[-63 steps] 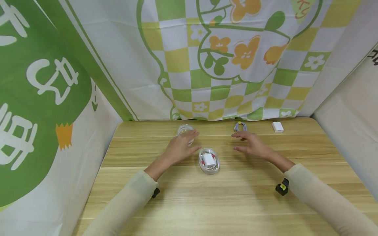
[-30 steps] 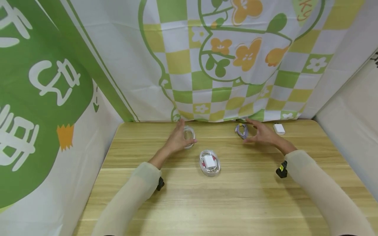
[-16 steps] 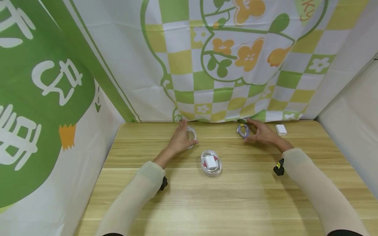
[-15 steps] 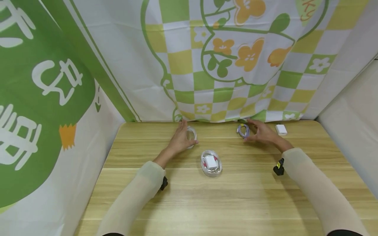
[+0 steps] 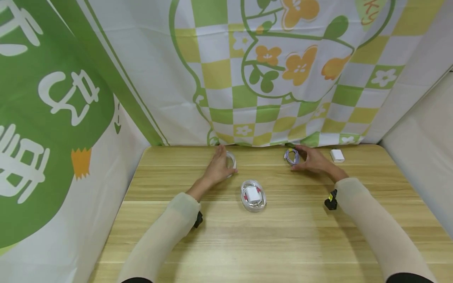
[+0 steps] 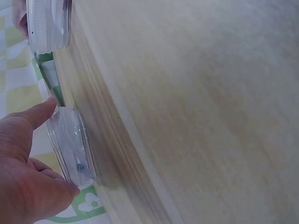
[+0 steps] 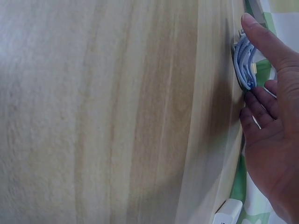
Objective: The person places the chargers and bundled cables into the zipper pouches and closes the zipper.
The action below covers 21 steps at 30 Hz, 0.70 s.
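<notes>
My left hand [image 5: 216, 167] grips a clear round plastic case [image 6: 74, 144] near the table's back edge, its thumb and fingers at opposite sides of the rim. In the head view part of that case shows as a pale ring [image 5: 231, 164] beside the hand. My right hand [image 5: 313, 159] has thumb and fingers curled round a small coiled lilac cable [image 5: 291, 156] with a yellow tie. Both ends of the coil meet the fingertips in the right wrist view. Between the hands and closer to me lies another clear round case [image 5: 244, 200], with a white charger plug [image 5: 253, 194] in its middle.
A white power adapter [image 5: 337, 155] lies at the back right of the wooden table [image 5: 255, 243]. A patterned cloth [image 5: 262, 118] hangs right behind the table's back edge. Printed cloth [image 5: 106, 157] also stands along the left side.
Both hands moved outward and back from above the table, the left to the clear case and the right to the lilac cable. In the last half second they barely moved.
</notes>
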### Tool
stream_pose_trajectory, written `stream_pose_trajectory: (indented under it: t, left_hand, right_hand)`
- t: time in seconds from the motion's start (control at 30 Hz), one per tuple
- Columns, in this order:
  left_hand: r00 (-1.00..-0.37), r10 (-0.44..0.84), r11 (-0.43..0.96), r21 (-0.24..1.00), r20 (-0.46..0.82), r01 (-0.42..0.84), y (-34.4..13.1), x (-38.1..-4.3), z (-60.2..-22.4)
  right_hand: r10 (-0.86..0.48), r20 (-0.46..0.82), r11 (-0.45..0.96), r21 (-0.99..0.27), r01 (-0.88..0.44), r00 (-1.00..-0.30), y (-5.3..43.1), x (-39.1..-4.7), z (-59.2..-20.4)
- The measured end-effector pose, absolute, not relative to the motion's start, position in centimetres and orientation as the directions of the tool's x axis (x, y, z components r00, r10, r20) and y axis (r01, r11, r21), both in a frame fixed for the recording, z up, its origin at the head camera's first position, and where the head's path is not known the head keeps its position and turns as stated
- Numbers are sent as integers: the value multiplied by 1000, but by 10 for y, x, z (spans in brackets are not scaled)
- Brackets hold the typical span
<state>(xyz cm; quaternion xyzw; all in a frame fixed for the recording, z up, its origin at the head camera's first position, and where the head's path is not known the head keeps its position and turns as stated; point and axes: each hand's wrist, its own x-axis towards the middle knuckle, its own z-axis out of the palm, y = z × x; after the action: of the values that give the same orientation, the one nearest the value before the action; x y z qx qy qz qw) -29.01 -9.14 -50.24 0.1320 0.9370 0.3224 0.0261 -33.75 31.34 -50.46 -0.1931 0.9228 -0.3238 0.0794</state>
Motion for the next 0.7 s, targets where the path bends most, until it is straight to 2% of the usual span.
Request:
stream_pose_trajectory:
  t: [0.43, 0.7]
  left_hand:
    - [-960, 277, 719, 656, 31, 228, -95, -287, -504]
    - [-945, 325, 639, 731, 22, 237, -105, -280, -504]
  right_hand:
    - [-397, 22, 699, -640, -318, -917, 315, -340, -514]
    - [-416, 55, 686, -636, -353, -907, 308, -337, -514]
